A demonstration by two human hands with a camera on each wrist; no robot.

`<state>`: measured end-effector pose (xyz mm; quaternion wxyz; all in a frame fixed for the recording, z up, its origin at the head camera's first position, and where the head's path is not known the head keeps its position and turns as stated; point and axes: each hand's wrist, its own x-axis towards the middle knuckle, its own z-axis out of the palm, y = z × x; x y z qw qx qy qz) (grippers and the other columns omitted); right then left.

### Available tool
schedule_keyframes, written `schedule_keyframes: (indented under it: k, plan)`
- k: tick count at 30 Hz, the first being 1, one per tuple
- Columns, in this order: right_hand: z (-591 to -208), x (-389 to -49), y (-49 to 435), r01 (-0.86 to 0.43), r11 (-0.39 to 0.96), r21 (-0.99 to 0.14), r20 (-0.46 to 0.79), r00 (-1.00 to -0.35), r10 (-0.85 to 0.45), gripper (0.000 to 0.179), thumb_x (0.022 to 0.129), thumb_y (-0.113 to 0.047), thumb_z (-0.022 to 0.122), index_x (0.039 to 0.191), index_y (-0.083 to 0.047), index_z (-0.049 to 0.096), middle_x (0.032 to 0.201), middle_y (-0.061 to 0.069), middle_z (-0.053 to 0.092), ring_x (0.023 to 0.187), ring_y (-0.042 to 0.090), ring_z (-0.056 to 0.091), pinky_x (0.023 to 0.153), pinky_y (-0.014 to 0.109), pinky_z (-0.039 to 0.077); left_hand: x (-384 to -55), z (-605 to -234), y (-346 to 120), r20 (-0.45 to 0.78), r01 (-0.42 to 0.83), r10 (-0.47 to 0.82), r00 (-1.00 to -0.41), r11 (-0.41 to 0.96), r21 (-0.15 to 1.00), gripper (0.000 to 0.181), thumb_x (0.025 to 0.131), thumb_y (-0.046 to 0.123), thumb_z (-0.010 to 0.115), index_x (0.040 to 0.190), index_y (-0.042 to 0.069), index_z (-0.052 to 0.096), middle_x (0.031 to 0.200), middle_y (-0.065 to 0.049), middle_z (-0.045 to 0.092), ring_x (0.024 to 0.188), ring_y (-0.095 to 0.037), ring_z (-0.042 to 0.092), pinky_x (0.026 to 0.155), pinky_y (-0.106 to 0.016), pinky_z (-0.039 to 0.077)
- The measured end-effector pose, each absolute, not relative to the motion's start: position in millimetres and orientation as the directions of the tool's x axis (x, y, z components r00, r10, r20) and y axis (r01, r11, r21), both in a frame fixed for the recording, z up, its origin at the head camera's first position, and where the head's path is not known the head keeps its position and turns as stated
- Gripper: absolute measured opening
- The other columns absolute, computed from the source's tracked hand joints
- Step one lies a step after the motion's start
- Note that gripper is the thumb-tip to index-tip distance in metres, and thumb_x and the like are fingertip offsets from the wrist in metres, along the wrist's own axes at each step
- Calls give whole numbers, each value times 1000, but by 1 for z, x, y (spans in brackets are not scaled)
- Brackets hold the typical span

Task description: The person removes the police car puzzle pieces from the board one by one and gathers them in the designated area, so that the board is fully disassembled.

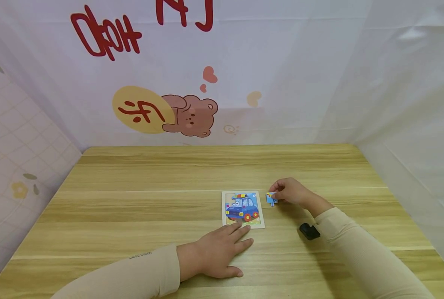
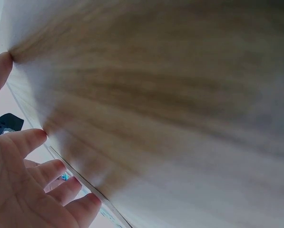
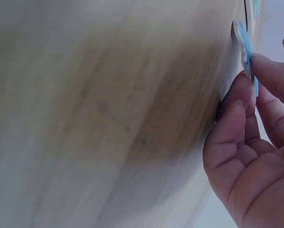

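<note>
A square jigsaw puzzle point(image 1: 240, 211) of a blue cartoon police car lies in a pale frame point(image 1: 261, 222) on the table. Bare backing shows in its upper left corner. My right hand point(image 1: 290, 192) pinches a blue puzzle piece point(image 1: 270, 199) between thumb and fingers, just right of the frame. In the right wrist view that puzzle piece point(image 3: 245, 50) stands tilted, edge-on to the camera. My left hand point(image 1: 222, 250) rests with fingers spread, its fingertips at the frame's lower edge. The left wrist view shows its fingers point(image 2: 51, 173) along that edge.
A small black object point(image 1: 309, 231) sits on the wooden table point(image 1: 139, 199) beside the right forearm. Behind the table hangs a white cloth point(image 1: 300, 62) printed with a bear and red characters. More cloth point(image 1: 16, 145) encloses the left side.
</note>
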<state>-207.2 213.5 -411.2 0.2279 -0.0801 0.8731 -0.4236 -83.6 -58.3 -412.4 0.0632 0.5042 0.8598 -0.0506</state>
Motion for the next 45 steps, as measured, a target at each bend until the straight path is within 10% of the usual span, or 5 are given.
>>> schedule_keyframes:
  k: [45]
  plan:
    - [-403,-201,204,-79,774,-628,-248,-923,-295,14,87,-8,70,97,2,67,91,9,65,84,20,56,77,35,49,-84,-415,-59,-154,872,861,-485,489,-12,72,92,64,43,149,20,39,155,-9,30,142,-28,30,112,-34,31]
